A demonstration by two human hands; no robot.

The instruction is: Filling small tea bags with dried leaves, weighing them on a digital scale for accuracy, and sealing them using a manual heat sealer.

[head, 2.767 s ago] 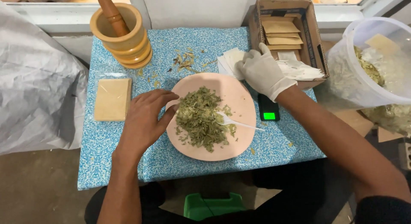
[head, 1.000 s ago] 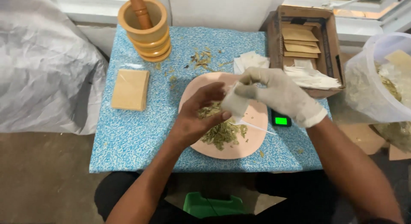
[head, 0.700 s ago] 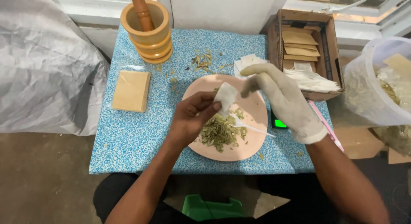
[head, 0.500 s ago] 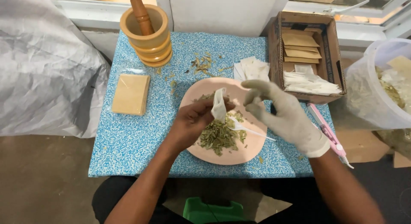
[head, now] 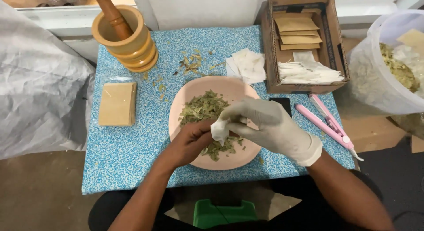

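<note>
A pink plate [head: 187, 92] with a heap of dried green leaves [head: 202, 108] sits in the middle of a blue speckled table [head: 128, 151]. Over the plate's near half, my gloved right hand [head: 269, 127] pinches a small white paper sachet [head: 219, 130]. My bare left hand [head: 190, 140] meets the sachet from the left, fingers bunched at its mouth with some leaves.
A wooden mortar with pestle [head: 125, 36] stands at the back left, a tan packet [head: 117, 104] to the left, white sachets [head: 246, 65] behind the plate. A cardboard box [head: 304, 41] of envelopes, a pink sealer tool [head: 327, 123] and a clear bag of leaves [head: 393, 58] lie right.
My right hand came from the box side with a white sachet over the plate. My left hand left the plate rim and joined it; both hands have sunk closer to the leaves.
</note>
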